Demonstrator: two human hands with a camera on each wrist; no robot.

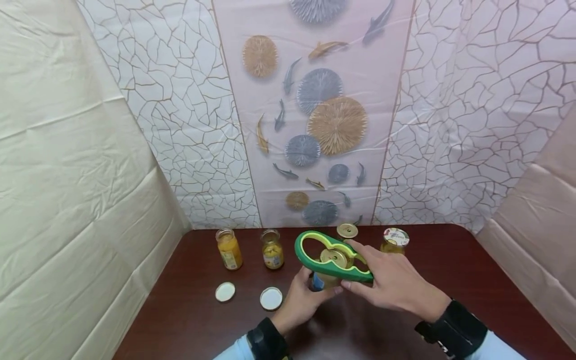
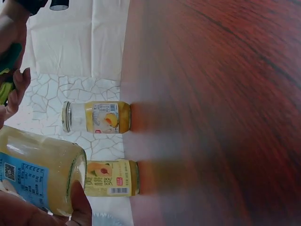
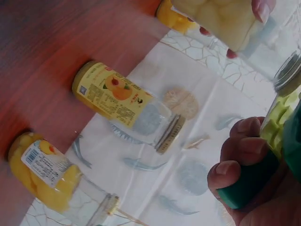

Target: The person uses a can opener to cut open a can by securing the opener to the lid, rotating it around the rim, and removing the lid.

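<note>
My left hand grips a glass jar of pale fruit with a blue label, held up off the table. Its gold lid shows through the opening of a green jar opener, which has a lighter, notched inner edge. My right hand holds the opener by its narrow end, thumb on the near side and fingers on the far side. In the right wrist view, the opener lies in the curled fingers, close to the jar's lid; whether it bites on the lid cannot be told.
Two lidless jars, one of yellow-orange fruit and one beside it, stand at the back left. Two lids lie in front, pale insides up. Behind my hands stand a gold-lidded jar and a jar with a patterned white lid.
</note>
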